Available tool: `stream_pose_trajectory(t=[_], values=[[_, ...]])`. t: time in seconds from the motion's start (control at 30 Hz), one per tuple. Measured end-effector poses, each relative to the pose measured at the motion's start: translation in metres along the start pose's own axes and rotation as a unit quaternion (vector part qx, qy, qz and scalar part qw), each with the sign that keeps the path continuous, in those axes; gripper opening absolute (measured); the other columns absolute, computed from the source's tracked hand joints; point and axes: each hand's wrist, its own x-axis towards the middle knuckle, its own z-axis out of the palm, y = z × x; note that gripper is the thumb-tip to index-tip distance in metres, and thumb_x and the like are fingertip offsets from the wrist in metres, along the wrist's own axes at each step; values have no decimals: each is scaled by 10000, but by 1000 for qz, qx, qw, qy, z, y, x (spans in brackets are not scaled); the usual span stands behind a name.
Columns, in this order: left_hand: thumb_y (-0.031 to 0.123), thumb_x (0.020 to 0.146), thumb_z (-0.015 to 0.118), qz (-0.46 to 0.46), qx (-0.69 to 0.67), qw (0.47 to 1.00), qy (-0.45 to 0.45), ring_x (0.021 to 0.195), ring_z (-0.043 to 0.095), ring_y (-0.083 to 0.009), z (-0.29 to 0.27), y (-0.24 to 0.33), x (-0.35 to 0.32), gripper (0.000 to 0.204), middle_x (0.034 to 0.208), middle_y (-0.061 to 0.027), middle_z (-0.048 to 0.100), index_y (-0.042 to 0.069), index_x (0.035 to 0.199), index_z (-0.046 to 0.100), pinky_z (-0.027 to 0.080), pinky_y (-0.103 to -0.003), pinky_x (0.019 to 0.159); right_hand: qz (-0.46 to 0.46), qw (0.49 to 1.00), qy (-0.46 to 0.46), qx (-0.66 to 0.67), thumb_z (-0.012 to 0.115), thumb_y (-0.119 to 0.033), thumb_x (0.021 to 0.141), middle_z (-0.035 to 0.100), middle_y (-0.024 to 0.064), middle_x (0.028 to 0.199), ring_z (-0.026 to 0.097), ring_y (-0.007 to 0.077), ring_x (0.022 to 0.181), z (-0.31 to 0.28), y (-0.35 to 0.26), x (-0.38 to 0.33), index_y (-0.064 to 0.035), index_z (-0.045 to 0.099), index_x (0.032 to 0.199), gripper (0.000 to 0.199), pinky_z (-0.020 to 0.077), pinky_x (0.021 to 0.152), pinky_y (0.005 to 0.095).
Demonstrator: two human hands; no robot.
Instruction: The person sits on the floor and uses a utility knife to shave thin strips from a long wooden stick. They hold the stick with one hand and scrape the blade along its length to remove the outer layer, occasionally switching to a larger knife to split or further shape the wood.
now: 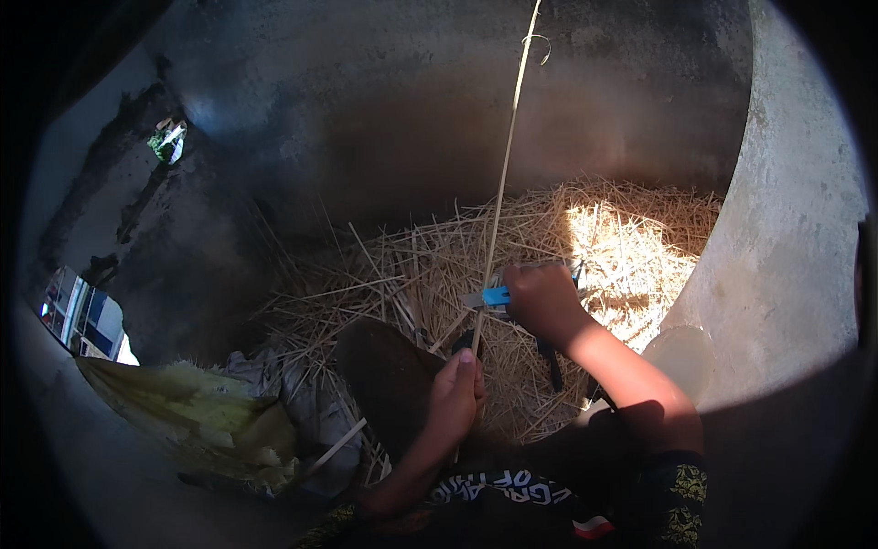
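My left hand (455, 395) is closed round the lower end of a long, thin, pale stick (502, 183), perhaps cane or split bamboo, with its thumb pressed along it. The stick rises away from me past the top of the view. A thin curled shaving (545, 50) hangs near its upper part. My right hand (547, 300) grips a blue-handled knife (496, 296), possibly a box cutter. Its short blade lies across the stick, a little above my left hand; whether it cuts in cannot be told.
A heap of straw-like shavings (430, 265) covers the floor, sunlit at the right. Curved grey walls (412, 110) surround me, with a hole (168, 140) and a larger opening (87, 316) at the left. A worn yellowish cloth or sack (197, 412) lies at the lower left.
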Motion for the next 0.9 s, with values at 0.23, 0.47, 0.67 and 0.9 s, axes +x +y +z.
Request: stream_pose_trajectory(t=[0.23,0.47,0.67,0.9], values=[[428,1072,402,117,162,977,69,463,343,-42,-10,-17,-3,399,624,40,408,117,831,469,287,-224,416,31,998,35,-47,603,-106,800,672,153,673,690,314,604,15,-2,14,-24,604,790,83,541,551,418],[419,1073,405,84,151,985,21,498,373,-44,-17,-27,-26,410,632,34,414,110,811,465,313,-224,446,186,982,20,-35,581,-100,835,699,183,724,722,348,704,-24,50,49,-44,695,796,133,580,611,446],[399,1078,400,50,148,987,47,510,377,-53,-35,-5,-32,410,635,21,411,105,801,472,326,-224,469,127,991,-37,-7,602,-105,823,706,181,757,719,360,723,-10,4,36,-21,688,830,120,578,654,458],[345,1078,412,50,235,971,15,571,434,-63,-45,-44,-50,406,621,13,453,58,803,496,381,-265,533,289,956,34,23,684,-50,768,694,238,784,715,400,786,-21,79,46,8,706,833,90,588,715,478]])
